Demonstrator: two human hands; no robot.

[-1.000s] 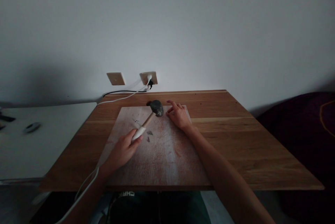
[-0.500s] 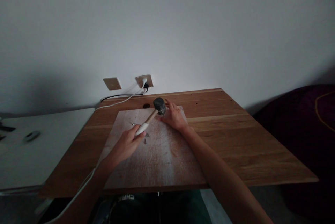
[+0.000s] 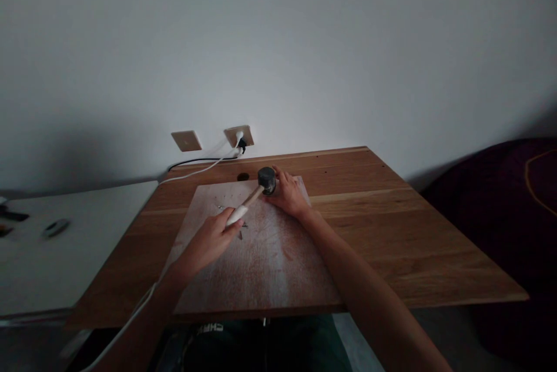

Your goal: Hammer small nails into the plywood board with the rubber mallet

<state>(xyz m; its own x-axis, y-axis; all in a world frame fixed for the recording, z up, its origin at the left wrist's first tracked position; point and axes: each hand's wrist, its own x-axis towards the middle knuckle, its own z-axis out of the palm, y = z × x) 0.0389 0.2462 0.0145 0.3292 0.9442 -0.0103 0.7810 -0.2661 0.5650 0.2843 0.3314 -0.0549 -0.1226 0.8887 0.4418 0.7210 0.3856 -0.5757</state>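
My left hand [image 3: 216, 235] is closed round the white grip of a rubber mallet [image 3: 266, 179], which has a wooden shaft and a dark head. The head is over the far part of a pale, reddish-stained board [image 3: 243, 285], right beside the fingers of my right hand [image 3: 289, 193]. That hand rests near the board's far edge, thumb and fingers curled inward. Whatever lies between them is hidden behind the mallet head. Small metal pieces [image 3: 241, 234] lie on the board near my left hand.
The board lies on a wooden table [image 3: 391, 244] against a wall. White and black cables run from a wall socket [image 3: 239, 136] along the table's back left. A white surface [image 3: 87, 244] with a dark oval object [image 3: 55, 227] adjoins on the left. A dark purple beanbag-like shape [image 3: 500, 215] is at right.
The mallet head has dropped slightly and sits a little farther right, close to my right fingers. My right hand has stayed almost in place.
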